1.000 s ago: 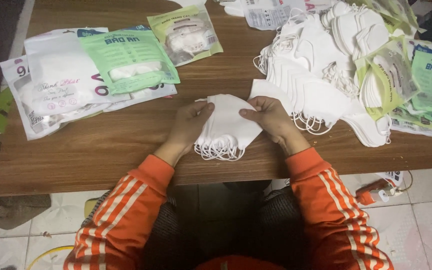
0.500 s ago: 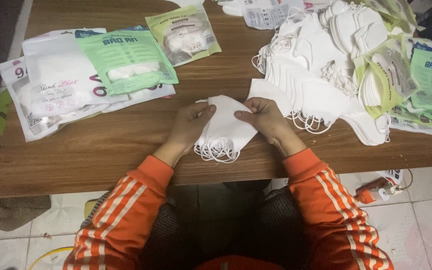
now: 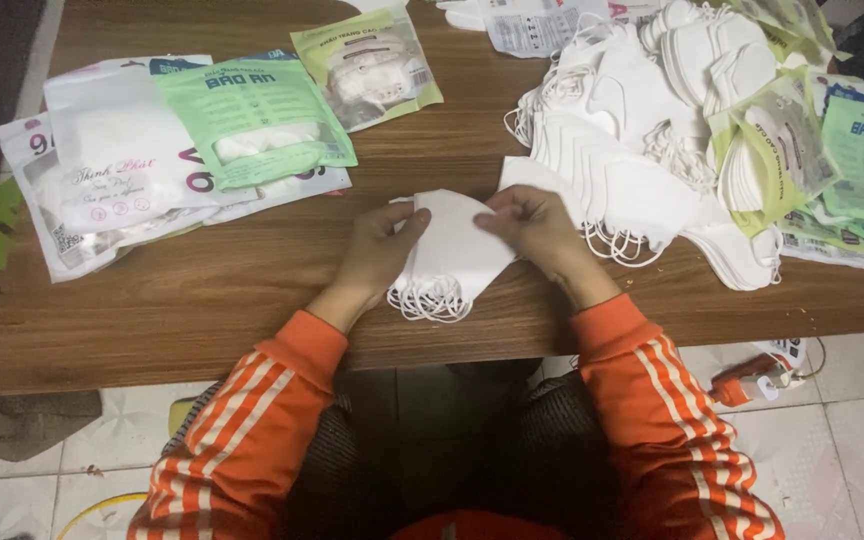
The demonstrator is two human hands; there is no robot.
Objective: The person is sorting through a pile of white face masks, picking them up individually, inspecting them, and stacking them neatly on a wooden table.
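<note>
Compared with a moment before, the stack of white face masks (image 3: 452, 255) is held almost unchanged at the near edge of the worktop (image 3: 202, 300). It is pinched from both sides by the left hand (image 3: 384, 245) and right hand (image 3: 532, 225), fingers closed on its folds. White masks are seen inside the green pouches (image 3: 257, 120).

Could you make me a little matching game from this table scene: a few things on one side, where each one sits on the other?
Things:
1. stack of white masks
2. green packet
3. loose mask pile
4. orange-capped tube

Places:
A. on the tiled floor, by the table's right end
B. between the left hand and the right hand
C. on the table's right half
D. on the table's left half, atop white packets

Pairs: 1-B, 2-D, 3-C, 4-A
</note>
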